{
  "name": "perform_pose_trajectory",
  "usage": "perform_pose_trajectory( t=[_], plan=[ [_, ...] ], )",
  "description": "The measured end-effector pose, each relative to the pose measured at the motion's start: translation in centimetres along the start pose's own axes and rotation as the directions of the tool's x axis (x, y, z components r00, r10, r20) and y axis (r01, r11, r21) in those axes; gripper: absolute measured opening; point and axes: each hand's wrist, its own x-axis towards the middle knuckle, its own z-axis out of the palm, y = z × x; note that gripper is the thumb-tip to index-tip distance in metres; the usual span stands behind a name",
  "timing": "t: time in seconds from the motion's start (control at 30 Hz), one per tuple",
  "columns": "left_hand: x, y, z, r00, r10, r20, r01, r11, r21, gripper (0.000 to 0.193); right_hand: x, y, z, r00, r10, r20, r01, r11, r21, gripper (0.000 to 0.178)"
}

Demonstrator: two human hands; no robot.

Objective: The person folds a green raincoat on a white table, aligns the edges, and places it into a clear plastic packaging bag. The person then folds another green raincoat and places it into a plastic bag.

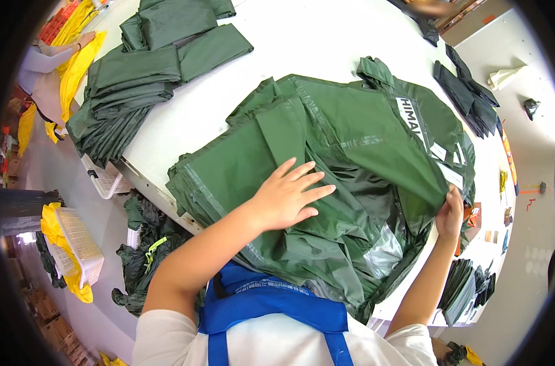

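A dark green raincoat (350, 128) of shiny coated fabric lies spread and partly folded on the white table in front of me. Pale seam tape runs along its panels, and a white label strip with dark print shows on its right part. My left hand (286, 196) rests over the coat's left-middle part, fingers spread and holding nothing. At the coat's right side, my right hand (450, 215) pinches the edge of a green panel between thumb and fingers. Below that panel the coat gapes into dark creases, with a clear plastic-like patch (384, 251) near the front.
Folded green garments (134, 76) are stacked at the table's far left. Black folded pieces (466, 100) lie at the far right, and a dark stack (459, 293) at the near right. A white basket (81, 247) with yellow fabric stands on the left floor. Another person (42, 67) handles yellow fabric.
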Motion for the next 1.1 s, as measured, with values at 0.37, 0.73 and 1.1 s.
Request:
perform_pose_trajectory(
  t=[0.37, 0.73, 1.1],
  plan=[
    [-9.6, -3.7, 0.8, 0.727, -0.634, 0.263, 0.517, 0.758, 0.398, 0.048, 3.4, 6.3, -3.7, 0.769, 0.639, -0.01, -0.595, 0.712, -0.373, 0.069],
    [-9.5, -3.9, 0.8, 0.69, -0.676, 0.261, 0.646, 0.737, 0.201, 0.062, 11.3, 6.6, 5.1, 0.987, 0.057, -0.15, -0.079, 0.986, -0.148, 0.051],
    [-8.7, 0.1, -4.6, 0.518, -0.852, 0.081, -0.205, -0.216, -0.955, 0.056, -8.5, 4.8, 30.1, 0.384, 0.481, 0.788, 0.677, 0.433, -0.595, 0.068]
  ],
)
